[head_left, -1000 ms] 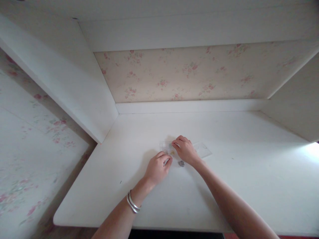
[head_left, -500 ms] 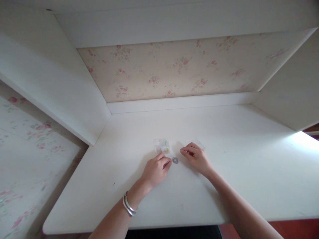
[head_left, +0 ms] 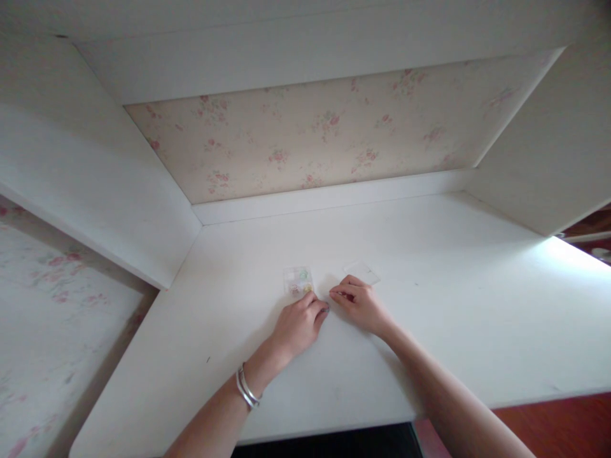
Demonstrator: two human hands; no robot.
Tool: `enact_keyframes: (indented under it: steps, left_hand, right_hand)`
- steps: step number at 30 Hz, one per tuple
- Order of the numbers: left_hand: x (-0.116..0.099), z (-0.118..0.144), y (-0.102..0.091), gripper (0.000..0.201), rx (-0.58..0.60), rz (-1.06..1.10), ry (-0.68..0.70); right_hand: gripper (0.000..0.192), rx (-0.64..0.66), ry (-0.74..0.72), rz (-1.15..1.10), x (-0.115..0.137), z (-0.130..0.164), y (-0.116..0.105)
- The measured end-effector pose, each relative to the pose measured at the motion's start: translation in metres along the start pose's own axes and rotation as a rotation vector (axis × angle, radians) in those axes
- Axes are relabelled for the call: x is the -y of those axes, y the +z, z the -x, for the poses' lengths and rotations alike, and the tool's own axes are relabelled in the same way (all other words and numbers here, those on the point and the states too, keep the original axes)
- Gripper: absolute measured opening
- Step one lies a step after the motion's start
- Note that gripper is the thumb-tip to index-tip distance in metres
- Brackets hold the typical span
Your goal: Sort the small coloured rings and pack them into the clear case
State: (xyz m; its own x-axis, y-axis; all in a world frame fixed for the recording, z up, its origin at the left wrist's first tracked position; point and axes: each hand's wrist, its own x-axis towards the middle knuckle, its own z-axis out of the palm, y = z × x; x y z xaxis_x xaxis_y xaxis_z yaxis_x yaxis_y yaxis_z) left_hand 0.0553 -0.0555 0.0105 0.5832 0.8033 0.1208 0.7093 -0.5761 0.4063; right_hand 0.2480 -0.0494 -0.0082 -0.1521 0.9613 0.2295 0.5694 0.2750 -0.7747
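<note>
Head view — fingertips [head_left: 329, 296] pinched, meeting

Small clear plastic box [head_left: 298, 280]: square, low, lying flat on white desk, open top up; tiny coloured bits inside, green, pink, yellow, too small to tell apart; sits just beyond left hand's fingertips, near them

Clear flat lid [head_left: 363, 273]: thin transparent piece, flat on desk, just behind right hand, apart from box, to its right

Small item at meeting fingertips hidden
</note>
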Motion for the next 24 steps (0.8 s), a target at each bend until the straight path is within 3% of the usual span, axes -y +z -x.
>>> enact_keyframes:
  steps: [14,24]
  left_hand:
    - [0.0026,0.0000,0.0021,0.017,-0.022,0.102,-0.056]
    - [0.0038,-0.0042,0.0030,0.025,-0.027,0.078,-0.023]
  right_hand:
    - [0.019,0.090,-0.053,0.020,0.0042,0.0013,0.0008]
    - [0.023,0.042,0.019,-0.014,0.0024,-0.0018,-0.0022]
